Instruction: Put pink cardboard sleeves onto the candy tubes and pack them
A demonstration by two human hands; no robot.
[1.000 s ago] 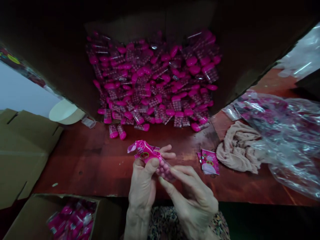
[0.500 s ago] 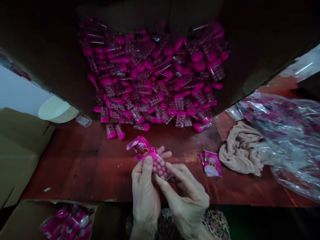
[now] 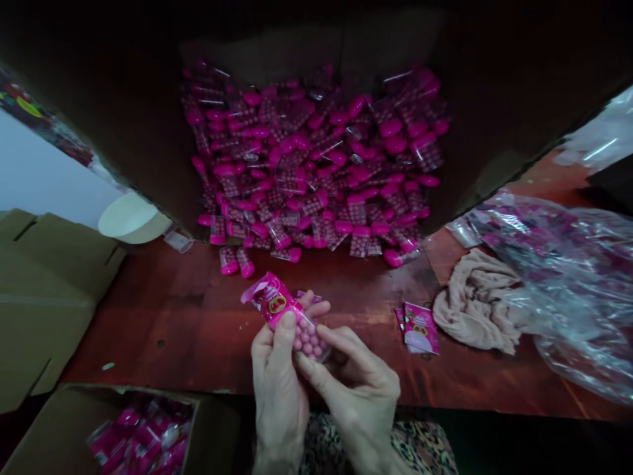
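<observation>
Between my two hands is a clear candy container (image 3: 307, 338) full of round pink candies, tilted above the table. A printed pink plastic sleeve (image 3: 271, 302) covers its upper left end. My left hand (image 3: 281, 382) grips the covered part, thumb in front and two fingertips showing behind. My right hand (image 3: 353, 382) pinches the bare lower end with thumb and index finger. Beyond my hands, many similar containers with pink caps (image 3: 316, 185) spill from a large cardboard box (image 3: 475, 132). Two loose ones (image 3: 237, 262) lie just in front of the heap.
Flat pink sleeves (image 3: 420, 330) and a crumpled beige cloth (image 3: 477, 303) lie at right, by a big clear plastic bag (image 3: 578, 284). At lower left, an open carton (image 3: 198, 429) holds wrapped pink pieces. A pale round bowl (image 3: 133, 221) stands on the reddish table (image 3: 188, 323).
Both hands and the container have shifted slightly left, and the printed sleeve's front shows more fully. The view has turned a little; my grip looks the same.
</observation>
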